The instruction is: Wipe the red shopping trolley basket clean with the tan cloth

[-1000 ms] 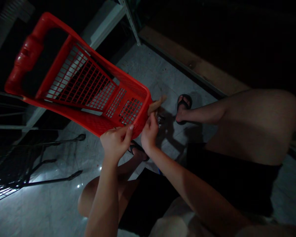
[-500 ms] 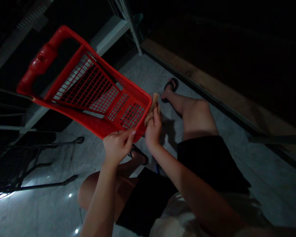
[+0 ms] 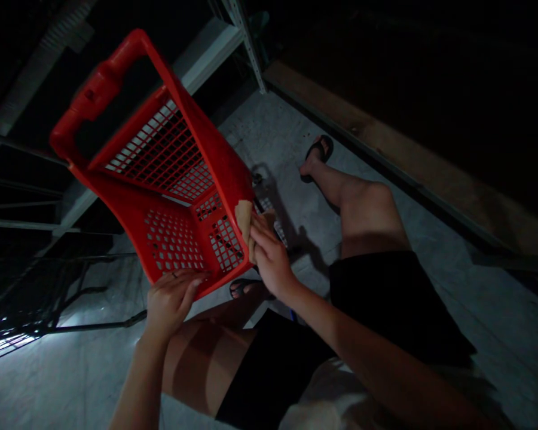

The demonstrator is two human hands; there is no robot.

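Observation:
A red plastic shopping basket with a pull handle (image 3: 132,209) stands tilted in front of me, its grid walls and floor visible inside. My left hand (image 3: 173,298) is closed over the near rim at the left corner, fingers over the edge. At the near right corner, my right hand (image 3: 271,257) presses a tan cloth (image 3: 244,224) against the outer rim. The cloth is bunched under the fingers, and part of it sticks up above the rim. Part of the basket's underside is hidden.
Dark metal racks (image 3: 103,322) stand at the left. A pale shelf frame (image 3: 210,57) rises behind the basket. A wooden ledge (image 3: 363,131) runs along the right. My sandalled feet (image 3: 318,155) rest on the grey tiled floor (image 3: 269,131).
The basket has turned and tipped, so more of its left inner wall shows. My left hand has moved left along the rim. My right hand and the cloth have shifted left and lower.

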